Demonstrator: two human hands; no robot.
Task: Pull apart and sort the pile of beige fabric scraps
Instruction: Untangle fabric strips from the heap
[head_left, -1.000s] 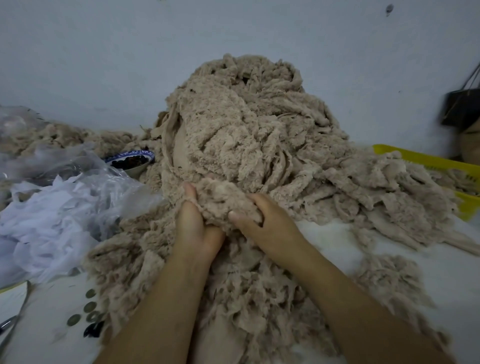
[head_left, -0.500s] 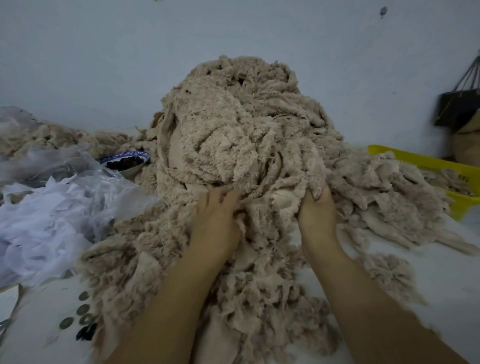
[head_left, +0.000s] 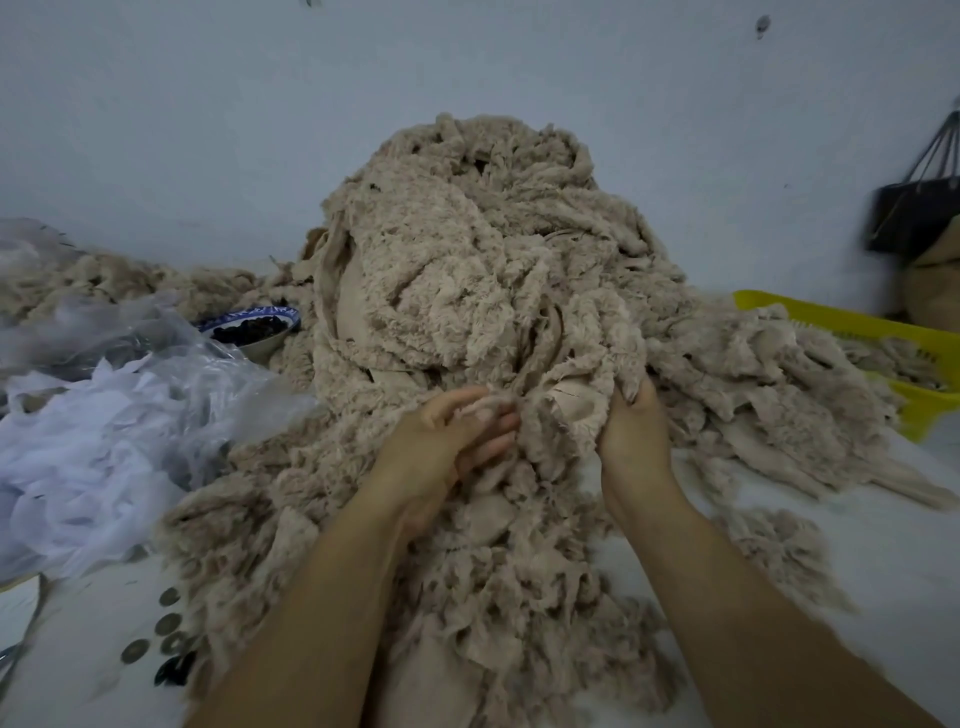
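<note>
Pile: the pile of scraps (head_left: 467, 291) is a tall, shaggy beige mound in the middle of the white table (head_left: 857, 561), backed against a pale wall (head_left: 208, 104). It spills forward between both forearms and sideways to the right.
Texture: curly, fuzzy fleece on one face and smooth flat backing on the other. The pieces are strips and ragged flaps with frayed, torn edges.
Left hand (head_left: 441, 452): on the pile's near slope, fingers curled, with a small fluffy tuft (head_left: 485, 408) caught among the fingertips.
Right hand (head_left: 634, 441): near the left one, thumb up, fingers sunk into the fleece and gripping a fold of the pile where the smooth backing shows.
Basket (head_left: 852, 325): yellow plastic with a slotted wall, at the right, partly buried under scraps.
Bag (head_left: 104, 426): clear crinkled plastic holding wispy white material, on the left.
Bowl (head_left: 239, 315): blue-and-white, round, with dark bits inside, at the pile's left edge.
Discs (head_left: 166, 623): small, flat and round, lying on the table near the left.
</note>
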